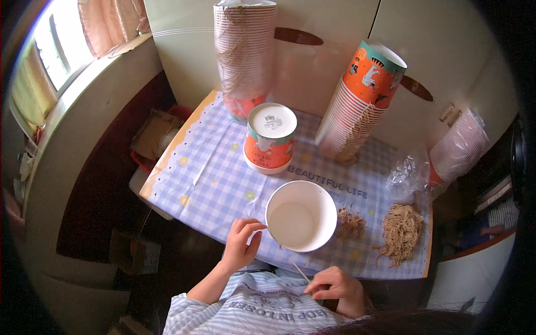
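Note:
A white paper bucket stands at the table's near edge with its mouth towards me, and its inside shows nothing in it. My left hand is beside its left rim, thumb and forefinger apart, fingertips at or very near the rim. My right hand is closed in front of the bucket, low by my shirt. From its fingers a thin pale strand, seemingly twine, runs up towards the bucket's front side. Whether the strand is fixed to the bucket cannot be made out. Right of the bucket lies a small bunch of brown twine.
A larger twine heap lies at the right. Behind the bucket stands an upturned orange printed bucket. Farther back are a tall wrapped stack and a leaning stack of buckets. Crumpled clear plastic and another wrapped stack are right.

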Available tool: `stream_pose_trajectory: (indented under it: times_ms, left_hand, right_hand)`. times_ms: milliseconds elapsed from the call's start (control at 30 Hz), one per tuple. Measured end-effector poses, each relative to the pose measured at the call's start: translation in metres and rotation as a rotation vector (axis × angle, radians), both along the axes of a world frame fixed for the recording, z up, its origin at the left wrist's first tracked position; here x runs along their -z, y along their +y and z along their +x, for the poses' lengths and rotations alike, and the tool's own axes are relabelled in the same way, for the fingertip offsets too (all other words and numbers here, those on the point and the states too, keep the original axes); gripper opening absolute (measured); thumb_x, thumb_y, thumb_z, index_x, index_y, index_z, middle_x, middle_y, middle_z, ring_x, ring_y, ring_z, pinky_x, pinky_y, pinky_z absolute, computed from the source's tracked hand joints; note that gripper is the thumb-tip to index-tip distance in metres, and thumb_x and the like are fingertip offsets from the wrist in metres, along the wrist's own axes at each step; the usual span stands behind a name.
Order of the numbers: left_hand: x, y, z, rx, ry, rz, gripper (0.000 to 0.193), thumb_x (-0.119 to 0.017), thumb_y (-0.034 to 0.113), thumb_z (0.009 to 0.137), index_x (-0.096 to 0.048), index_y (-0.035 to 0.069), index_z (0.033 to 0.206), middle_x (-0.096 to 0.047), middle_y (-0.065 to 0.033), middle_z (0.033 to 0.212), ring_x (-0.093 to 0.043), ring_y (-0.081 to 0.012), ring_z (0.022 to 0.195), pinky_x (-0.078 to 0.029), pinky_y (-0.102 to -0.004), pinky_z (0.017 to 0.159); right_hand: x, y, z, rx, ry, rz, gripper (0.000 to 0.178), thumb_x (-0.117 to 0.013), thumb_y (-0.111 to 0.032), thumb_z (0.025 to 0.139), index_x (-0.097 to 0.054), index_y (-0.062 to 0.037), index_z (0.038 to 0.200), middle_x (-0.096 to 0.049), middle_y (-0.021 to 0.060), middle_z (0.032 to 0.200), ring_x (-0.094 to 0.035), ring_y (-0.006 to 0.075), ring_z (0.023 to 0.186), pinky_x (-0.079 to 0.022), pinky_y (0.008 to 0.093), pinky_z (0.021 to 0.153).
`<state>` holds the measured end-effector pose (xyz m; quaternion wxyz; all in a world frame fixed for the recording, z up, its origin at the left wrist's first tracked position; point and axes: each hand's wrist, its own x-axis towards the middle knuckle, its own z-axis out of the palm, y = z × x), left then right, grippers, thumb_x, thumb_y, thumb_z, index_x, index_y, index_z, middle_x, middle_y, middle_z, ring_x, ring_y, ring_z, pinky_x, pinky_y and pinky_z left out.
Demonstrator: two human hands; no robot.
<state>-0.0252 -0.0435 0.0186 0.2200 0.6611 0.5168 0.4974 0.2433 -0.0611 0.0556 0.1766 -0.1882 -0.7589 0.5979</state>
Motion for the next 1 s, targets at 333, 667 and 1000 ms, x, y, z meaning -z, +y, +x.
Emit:
stream_pose_trajectory:
  times_ms: [333, 667, 1000]
  left_hand:
    - [-0.002, 0.004, 0.001, 0.114, 0.253, 0.12, 0.035, -0.062, 0.001, 0.062, -0.057, 0.01, 0.095, -0.053, -0.0077, 0.101, -0.05, -0.0265, 0.08, -0.045, -0.0338, 0.068]
    - [0.041, -0.032, 0.036, 0.193, -0.59, -0.573, 0.016, -0.062, 0.014, 0.081, -0.064, 0.001, 0.089, -0.062, 0.0013, 0.072, -0.047, -0.0017, 0.057, -0.035, -0.0179, 0.047]
    - [0.028, -0.026, 0.045, 0.151, -0.699, -0.643, 0.016, -0.059, 0.016, 0.084, -0.062, 0.0, 0.084, -0.061, -0.0002, 0.071, -0.047, -0.0021, 0.059, -0.035, -0.0169, 0.049]
  right_hand:
    - [-0.014, -0.005, 0.027, 0.281, -0.026, 0.128, 0.019, -0.055, -0.021, 0.085, -0.065, -0.0048, 0.085, -0.062, 0.0091, 0.071, -0.06, 0.0207, 0.061, -0.046, 0.0276, 0.056]
    - [0.039, -0.001, -0.004, 0.198, -0.611, 0.283, 0.023, -0.052, -0.028, 0.082, -0.065, -0.0093, 0.087, -0.063, 0.0115, 0.083, -0.06, 0.0295, 0.076, -0.049, 0.038, 0.067]
    - [0.063, -0.004, -0.014, 0.087, -0.59, 0.307, 0.024, -0.05, -0.027, 0.082, -0.065, -0.009, 0.086, -0.062, 0.0114, 0.085, -0.06, 0.0287, 0.077, -0.048, 0.0386, 0.068]
